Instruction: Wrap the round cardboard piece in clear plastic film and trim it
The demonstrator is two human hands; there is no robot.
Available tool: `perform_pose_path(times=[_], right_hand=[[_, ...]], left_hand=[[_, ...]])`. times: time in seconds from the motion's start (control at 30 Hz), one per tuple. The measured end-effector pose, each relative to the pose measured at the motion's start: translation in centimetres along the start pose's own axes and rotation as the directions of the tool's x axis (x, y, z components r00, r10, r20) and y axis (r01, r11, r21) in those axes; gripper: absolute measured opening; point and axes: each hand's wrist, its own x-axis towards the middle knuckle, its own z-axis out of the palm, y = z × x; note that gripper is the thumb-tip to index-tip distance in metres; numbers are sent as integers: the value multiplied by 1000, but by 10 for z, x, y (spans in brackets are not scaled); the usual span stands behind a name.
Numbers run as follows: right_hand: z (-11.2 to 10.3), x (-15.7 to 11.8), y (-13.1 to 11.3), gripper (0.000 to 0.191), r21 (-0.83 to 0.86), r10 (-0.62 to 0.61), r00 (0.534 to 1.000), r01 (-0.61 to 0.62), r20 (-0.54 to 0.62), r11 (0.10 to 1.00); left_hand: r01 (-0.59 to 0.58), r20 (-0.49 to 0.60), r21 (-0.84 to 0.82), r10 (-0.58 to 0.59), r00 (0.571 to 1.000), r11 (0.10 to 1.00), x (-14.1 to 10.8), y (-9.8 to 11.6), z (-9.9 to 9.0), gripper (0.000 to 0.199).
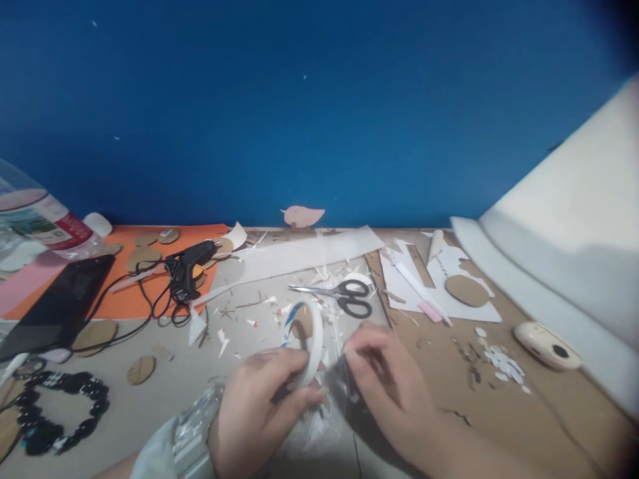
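My left hand (pixel 262 406) is closed round the lower rim of a roll of white tape (pixel 315 342), which stands on edge with blue print inside its core. Beside it, my right hand (pixel 392 389) has its fingers curled and pressed together. A thin pale line shows near those fingertips; what they hold, if anything, is too blurred to name. Just beyond both hands lies a pair of scissors (pixel 355 307) with dark handles, its blades pointing left. Paper scraps (pixel 223 340) are scattered around the roll.
A glue gun (pixel 184 269) with its cord rests on orange paper (pixel 120 303) at left, near a black phone-like slab (pixel 60 303), a bottle (pixel 47 219) and a bead bracelet (pixel 62 412). At right are cut white paper (pixel 399 266), a cardboard disc (pixel 466 291) and a cream rounded device (pixel 544 344).
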Motion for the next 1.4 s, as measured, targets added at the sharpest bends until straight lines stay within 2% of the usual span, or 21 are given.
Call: perform_pose_path(times=[0.03, 0.1, 0.17, 0.23, 0.37, 0.5, 0.63, 0.73, 0.87, 0.97, 1.13, 1.27, 1.4], right_hand=[[-1, -2, -2, 12, -89, -126, 991, 130, 53, 987], [0, -5, -5, 20, -205, -290, 940, 325, 181, 923], [1, -6, -7, 26, -262, -363, 897, 425, 253, 867], [3, -7, -8, 31, -288, -395, 875, 469, 278, 835], [3, -5, -7, 30, -319, -341, 901, 417, 268, 851], [2, -2, -5, 20, -203, -334, 902, 393, 272, 897], [1, -2, -4, 30, -211, -271, 933, 322, 238, 923], [1, -3, -6, 27, -231, -259, 928, 323, 268, 918], [1, -2, -7, 36, -267, -246, 931, 318, 270, 910], [1, -1, -7, 30, -260, -244, 930, 316, 275, 912], [1, 1, -5, 33, -286, -215, 953, 272, 215, 919], [2, 2, -6, 22, -258, -245, 933, 313, 264, 914], [2, 2, -6, 33, -268, -230, 941, 295, 247, 917]], left_hand=[[17, -15, 19, -17, 1000, 1000, -1, 0, 1, 17], [23, -32, 60, -21, 999, 998, -2, 1, 1, 15], [13, -60, 108, -6, 998, 994, -2, 3, 1, 13], [2, -91, 149, 12, 996, 989, -1, 4, 1, 13], [-4, -128, 184, 28, 991, 983, -1, 3, 1, 15], [34, -114, 167, -15, 993, 985, -1, 0, 2, 15], [32, -104, 191, -12, 994, 981, 0, 0, 2, 11], [31, -96, 220, -10, 995, 975, 0, 1, 1, 12], [26, -82, 227, -8, 997, 974, 0, 3, 1, 14], [35, -62, 233, -21, 998, 972, 0, 2, 1, 16], [43, -91, 269, -19, 996, 962, 1, 2, 2, 19], [44, -96, 251, -21, 995, 967, 1, 3, 1, 16], [51, -72, 236, -35, 997, 970, 1, 3, 1, 15]])
